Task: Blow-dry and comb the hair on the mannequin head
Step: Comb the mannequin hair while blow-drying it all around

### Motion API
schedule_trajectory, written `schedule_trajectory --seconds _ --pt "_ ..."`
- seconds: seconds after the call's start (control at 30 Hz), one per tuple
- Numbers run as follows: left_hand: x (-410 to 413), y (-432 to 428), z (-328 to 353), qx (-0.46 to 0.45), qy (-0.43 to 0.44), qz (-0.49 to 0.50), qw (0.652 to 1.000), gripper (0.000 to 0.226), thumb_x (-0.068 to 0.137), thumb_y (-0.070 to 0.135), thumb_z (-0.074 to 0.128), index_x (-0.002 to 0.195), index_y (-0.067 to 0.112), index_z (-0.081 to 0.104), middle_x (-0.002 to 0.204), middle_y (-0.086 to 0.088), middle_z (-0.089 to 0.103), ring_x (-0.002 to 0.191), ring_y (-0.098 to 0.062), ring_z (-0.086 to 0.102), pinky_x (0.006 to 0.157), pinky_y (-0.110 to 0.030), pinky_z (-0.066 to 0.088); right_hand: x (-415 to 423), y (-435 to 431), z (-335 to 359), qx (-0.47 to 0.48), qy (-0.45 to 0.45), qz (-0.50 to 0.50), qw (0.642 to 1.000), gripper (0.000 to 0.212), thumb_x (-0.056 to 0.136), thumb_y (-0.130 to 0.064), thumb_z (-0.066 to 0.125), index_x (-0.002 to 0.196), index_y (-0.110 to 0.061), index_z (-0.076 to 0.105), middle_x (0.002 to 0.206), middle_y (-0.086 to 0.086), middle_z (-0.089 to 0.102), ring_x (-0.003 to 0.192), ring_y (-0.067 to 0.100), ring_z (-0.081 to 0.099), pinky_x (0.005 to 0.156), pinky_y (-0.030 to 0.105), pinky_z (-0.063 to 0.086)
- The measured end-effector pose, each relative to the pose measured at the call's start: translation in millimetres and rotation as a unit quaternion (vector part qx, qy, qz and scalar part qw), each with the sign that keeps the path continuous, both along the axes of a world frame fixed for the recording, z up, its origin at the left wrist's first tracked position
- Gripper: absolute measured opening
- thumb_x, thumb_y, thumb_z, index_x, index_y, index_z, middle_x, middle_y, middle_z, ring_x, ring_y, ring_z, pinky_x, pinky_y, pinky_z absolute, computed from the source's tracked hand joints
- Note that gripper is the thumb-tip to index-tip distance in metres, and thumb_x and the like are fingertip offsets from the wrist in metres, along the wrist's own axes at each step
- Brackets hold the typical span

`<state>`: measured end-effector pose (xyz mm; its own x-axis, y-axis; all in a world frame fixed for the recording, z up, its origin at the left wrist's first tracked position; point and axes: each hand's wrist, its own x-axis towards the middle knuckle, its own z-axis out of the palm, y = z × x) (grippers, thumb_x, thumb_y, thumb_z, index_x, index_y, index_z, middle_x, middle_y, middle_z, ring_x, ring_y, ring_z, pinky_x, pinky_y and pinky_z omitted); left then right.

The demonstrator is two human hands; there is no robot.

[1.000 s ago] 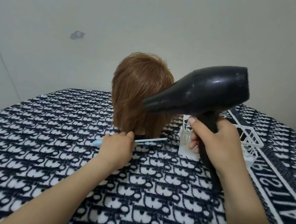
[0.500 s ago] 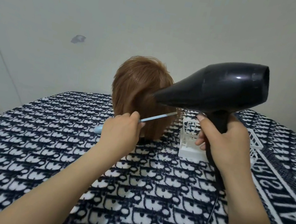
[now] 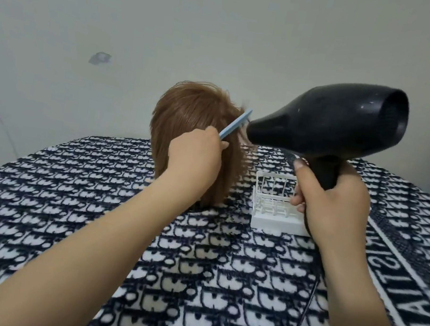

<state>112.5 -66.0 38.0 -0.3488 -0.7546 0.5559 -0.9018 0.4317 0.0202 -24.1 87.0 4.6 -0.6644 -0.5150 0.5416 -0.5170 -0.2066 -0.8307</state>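
The left hand (image 3: 195, 154) is lifting its pinched blue comb (image 3: 235, 124) up to the crown of the mannequin head (image 3: 187, 114) just beyond it. The right hand (image 3: 333, 200) is gripping the dryer (image 3: 325, 123), nozzle beside the comb, so a fresh downstroke is likely coming.

Showing light brown on the hair (image 3: 193, 131), pale blue on the comb (image 3: 235, 124), black on the dryer (image 3: 325, 123) and cord (image 3: 309, 297), white on the basket (image 3: 274, 223). Spreading a repeating navy-and-white logo pattern over the cloth (image 3: 89, 213), running white letters along its navy border (image 3: 412, 292). Showing pale grey on the wall (image 3: 228, 25).
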Motion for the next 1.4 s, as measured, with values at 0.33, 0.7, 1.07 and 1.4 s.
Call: schedule_trajectory --seconds 0.33,0.7,1.07,1.4 --pt "-17 -6 -51 0.092 -0.112 -0.007 0.989 0.032 0.102 0.034 0.039 0.110 0.009 0.056 0.095 -0.008 0.066 0.080 -0.029 0.061 0.057 -0.034 0.036 -13 0 1 0.010 -0.047 0.034 0.998 0.020 0.093 -0.033 0.069 0.078 -0.023 0.061 0.058 -0.007 0.068 0.047 0.011 0.067 0.050 0.029 0.052" --pt "-5 -12 -98 0.081 -0.274 -0.008 0.958 0.023 0.099 0.017 0.043 0.121 0.016 0.049 0.103 -0.001 0.063 0.084 -0.024 0.063 0.055 -0.029 0.032 -20 -2 -3 0.081 -0.047 0.070 0.993 0.017 0.093 -0.029 0.069 0.081 -0.020 0.062 0.056 -0.008 0.067 0.045 0.011 0.066 0.046 0.025 0.054" --pt "11 -4 -113 0.105 -0.165 -0.044 0.980 0.022 0.101 0.035 0.041 0.112 0.018 0.050 0.100 -0.004 0.063 0.092 -0.029 0.060 0.069 -0.036 0.033 -19 -4 -3 0.118 0.031 -0.001 0.993 0.019 0.093 -0.033 0.066 0.081 -0.020 0.061 0.062 -0.001 0.068 0.046 0.004 0.066 0.053 0.037 0.057" --pt "36 10 -96 0.070 -0.036 -0.069 0.995 0.020 0.100 0.039 0.035 0.096 0.023 0.046 0.084 0.002 0.052 0.085 -0.029 0.056 0.075 -0.041 0.039 -13 -4 -1 0.053 -0.016 0.047 0.997 0.018 0.093 -0.033 0.068 0.081 -0.022 0.061 0.060 0.002 0.067 0.048 0.010 0.068 0.051 0.033 0.055"
